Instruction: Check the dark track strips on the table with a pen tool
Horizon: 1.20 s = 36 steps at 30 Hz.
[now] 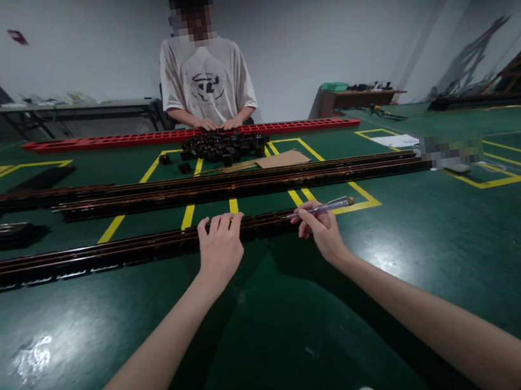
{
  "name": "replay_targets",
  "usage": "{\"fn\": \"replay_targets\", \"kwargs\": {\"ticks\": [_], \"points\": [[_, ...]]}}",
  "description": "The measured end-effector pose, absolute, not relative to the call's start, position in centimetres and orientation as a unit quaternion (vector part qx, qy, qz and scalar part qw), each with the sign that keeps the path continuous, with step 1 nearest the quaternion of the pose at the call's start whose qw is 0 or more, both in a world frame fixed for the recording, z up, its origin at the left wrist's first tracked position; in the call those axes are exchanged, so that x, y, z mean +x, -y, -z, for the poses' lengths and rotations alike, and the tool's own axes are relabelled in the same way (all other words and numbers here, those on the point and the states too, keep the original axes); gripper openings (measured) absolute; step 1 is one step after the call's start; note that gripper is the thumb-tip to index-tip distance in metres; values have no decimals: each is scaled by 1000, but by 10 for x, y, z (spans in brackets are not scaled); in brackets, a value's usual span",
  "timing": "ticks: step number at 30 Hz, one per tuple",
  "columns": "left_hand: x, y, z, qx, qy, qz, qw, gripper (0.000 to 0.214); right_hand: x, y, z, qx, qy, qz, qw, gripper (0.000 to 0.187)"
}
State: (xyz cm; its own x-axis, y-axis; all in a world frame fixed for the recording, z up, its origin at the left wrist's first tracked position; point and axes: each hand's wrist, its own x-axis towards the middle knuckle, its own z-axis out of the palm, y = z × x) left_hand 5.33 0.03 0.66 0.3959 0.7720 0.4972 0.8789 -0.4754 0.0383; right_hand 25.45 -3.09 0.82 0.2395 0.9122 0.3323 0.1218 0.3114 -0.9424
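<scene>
My left hand (220, 246) lies on the nearest long dark rail (105, 254), its fingers curled over the rail's far edge. My right hand (321, 230) is closed around a clear-handled screwdriver (327, 207), held level with its capped end pointing right and its tip toward the rail's right end. The rail runs from the left edge of view to just under my right hand.
Two more long dark rails (240, 183) lie farther back. Beyond them are a pile of small black parts (222, 145), a cardboard sheet (282, 159) and a long red rail (185, 133). A person in a white T-shirt (206, 80) stands opposite with both hands on the red rail.
</scene>
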Motion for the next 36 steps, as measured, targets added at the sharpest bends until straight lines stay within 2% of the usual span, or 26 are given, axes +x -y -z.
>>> {"fn": "replay_targets", "kwargs": {"ticks": [22,36], "points": [[53,-2,-3,-821,504,233,134,46,254,32,-10,-501,491,-294,649,13],[47,-5,-6,-844,476,235,75,44,256,30,-8,-501,494,-301,643,12]]}}
